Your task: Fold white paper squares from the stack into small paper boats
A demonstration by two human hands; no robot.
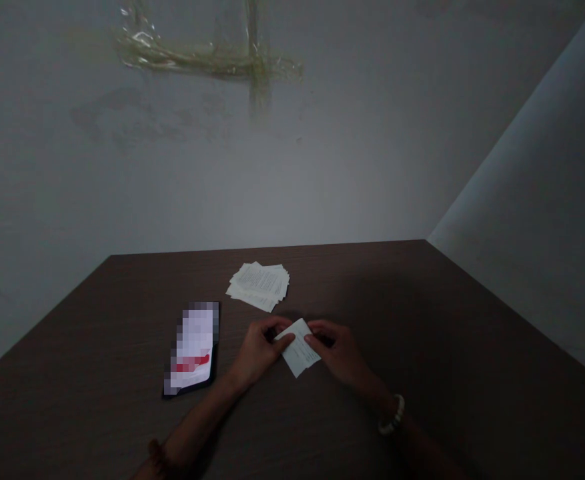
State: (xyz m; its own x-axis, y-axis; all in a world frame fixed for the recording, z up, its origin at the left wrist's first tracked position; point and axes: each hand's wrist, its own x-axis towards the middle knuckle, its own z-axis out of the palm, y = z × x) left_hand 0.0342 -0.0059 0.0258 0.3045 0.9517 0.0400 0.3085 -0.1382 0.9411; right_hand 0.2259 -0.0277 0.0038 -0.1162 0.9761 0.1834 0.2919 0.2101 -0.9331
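Note:
A small white slip of printed paper is held between my two hands, tilted, just above the near middle of the table. My left hand pinches its left edge, thumb on the front and fingers behind. On the opposite edge, my right hand grips it the same way. Whether it is one sheet or several layers, I cannot tell. Beyond my hands lies a loose, fanned pile of printed paper slips.
To the left of my left hand a smartphone lies with its screen lit and blurred out. The dark brown table meets a grey wall at its far edge. Clear tape strips stick to that wall.

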